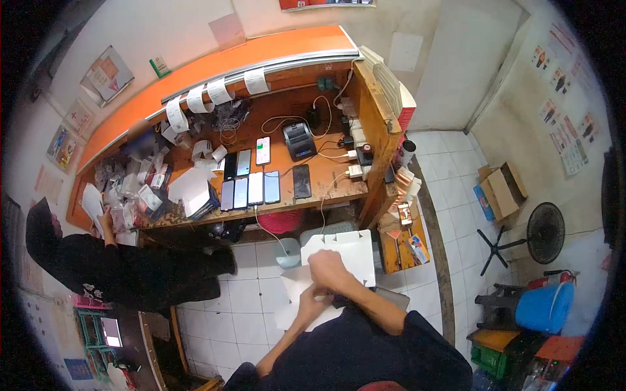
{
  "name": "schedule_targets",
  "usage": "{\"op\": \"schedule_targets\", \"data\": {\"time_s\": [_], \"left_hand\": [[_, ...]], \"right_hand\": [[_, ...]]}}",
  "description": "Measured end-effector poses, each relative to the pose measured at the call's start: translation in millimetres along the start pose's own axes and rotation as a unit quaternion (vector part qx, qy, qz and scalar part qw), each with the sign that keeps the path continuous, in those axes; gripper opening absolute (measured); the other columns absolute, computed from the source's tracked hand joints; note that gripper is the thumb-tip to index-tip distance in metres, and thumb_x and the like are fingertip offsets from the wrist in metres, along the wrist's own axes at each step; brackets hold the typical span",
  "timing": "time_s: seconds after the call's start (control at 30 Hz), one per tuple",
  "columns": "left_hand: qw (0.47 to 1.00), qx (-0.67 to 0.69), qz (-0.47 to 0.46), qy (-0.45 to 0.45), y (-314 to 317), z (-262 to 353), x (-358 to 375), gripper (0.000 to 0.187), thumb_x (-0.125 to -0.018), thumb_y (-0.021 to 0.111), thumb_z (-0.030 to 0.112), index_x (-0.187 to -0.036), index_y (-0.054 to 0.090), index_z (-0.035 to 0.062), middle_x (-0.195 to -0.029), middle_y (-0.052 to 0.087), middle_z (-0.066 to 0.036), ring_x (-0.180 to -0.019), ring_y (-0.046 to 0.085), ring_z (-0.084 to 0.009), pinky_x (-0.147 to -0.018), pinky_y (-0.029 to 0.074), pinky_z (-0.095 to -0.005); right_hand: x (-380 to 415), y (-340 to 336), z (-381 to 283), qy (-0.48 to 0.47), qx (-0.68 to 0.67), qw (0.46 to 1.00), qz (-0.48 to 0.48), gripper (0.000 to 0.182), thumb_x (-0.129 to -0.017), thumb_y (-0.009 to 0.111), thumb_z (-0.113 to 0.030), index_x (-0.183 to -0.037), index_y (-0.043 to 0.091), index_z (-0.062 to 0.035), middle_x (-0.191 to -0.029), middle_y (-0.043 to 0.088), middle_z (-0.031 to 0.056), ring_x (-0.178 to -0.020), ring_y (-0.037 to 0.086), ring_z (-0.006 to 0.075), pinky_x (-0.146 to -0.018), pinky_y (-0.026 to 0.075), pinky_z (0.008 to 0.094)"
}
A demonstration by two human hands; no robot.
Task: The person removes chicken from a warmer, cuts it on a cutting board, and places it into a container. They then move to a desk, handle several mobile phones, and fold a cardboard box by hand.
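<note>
A flat white cardboard sheet [355, 257] with notched edges and flaps spreads out in front of my body, below the bench. Over its middle, my right hand [329, 268] is closed like a fist; whatever may be inside it is hidden. My left hand [313, 304] sits just below, close to the right wrist, its fingers curled against the cardboard and partly out of sight. Beyond the sheet, several phones lie on the wooden bench [280, 225], among them a dark phone [302, 181] and a phone with a lit screen [263, 150].
At the left, a person in dark clothes [124, 267] holds white paper by piled plastic packets [140, 186]. A label printer [299, 141] and charging cables lie on the bench. A small wooden table [399, 251], a fan [545, 232] and a blue bucket [546, 307] stand right.
</note>
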State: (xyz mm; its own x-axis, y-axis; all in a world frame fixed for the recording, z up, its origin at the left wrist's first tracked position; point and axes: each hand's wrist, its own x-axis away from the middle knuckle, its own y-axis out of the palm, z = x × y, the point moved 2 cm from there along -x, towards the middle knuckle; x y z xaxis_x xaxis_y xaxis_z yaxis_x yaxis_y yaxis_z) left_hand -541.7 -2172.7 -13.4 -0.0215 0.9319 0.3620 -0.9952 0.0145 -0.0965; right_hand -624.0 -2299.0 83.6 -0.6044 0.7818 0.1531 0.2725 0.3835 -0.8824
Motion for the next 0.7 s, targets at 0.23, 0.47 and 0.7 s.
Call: {"op": "schedule_targets", "data": {"time_s": [0.23, 0.47, 0.7], "left_hand": [[0.999, -0.048, -0.021, -0.003, 8, 0, 0, 0.033, -0.077, 0.077, 0.003, -0.105, 0.060, -0.0019, -0.098, 0.068, -0.012, -0.089, 0.066, -0.0189, -0.082, 0.053, -0.0311], [0.988, 0.137, -0.042, -0.063, 11, -27, -4, 0.028, -0.082, 0.072, 0.002, -0.104, 0.056, -0.0029, -0.096, 0.066, -0.011, -0.090, 0.065, -0.0189, -0.078, 0.055, -0.0321], [0.975, 0.191, -0.064, -0.095, 5, -20, -3, 0.043, -0.084, 0.068, 0.002, -0.124, 0.054, -0.0035, -0.117, 0.063, -0.011, -0.104, 0.062, -0.0188, -0.088, 0.052, -0.0352]], "right_hand": [[-43, 3, 1, -0.146, 0.064, 0.986, -0.045, 0.014, -0.066, 0.070, -0.003, -0.079, 0.073, -0.0009, -0.081, 0.069, 0.0239, -0.077, 0.070, 0.0369, -0.067, 0.057, 0.0444], [-54, -6, 10, -0.185, 0.082, 0.970, -0.137, 0.018, -0.064, 0.069, -0.001, -0.082, 0.071, -0.0006, -0.087, 0.067, 0.0237, -0.087, 0.067, 0.0383, -0.076, 0.055, 0.0446], [18, 55, -5, -0.023, -0.064, 0.997, 0.030, 0.017, -0.071, 0.064, -0.004, -0.086, 0.061, 0.0014, -0.080, 0.064, 0.0223, -0.077, 0.065, 0.0387, -0.070, 0.053, 0.0478]]}}
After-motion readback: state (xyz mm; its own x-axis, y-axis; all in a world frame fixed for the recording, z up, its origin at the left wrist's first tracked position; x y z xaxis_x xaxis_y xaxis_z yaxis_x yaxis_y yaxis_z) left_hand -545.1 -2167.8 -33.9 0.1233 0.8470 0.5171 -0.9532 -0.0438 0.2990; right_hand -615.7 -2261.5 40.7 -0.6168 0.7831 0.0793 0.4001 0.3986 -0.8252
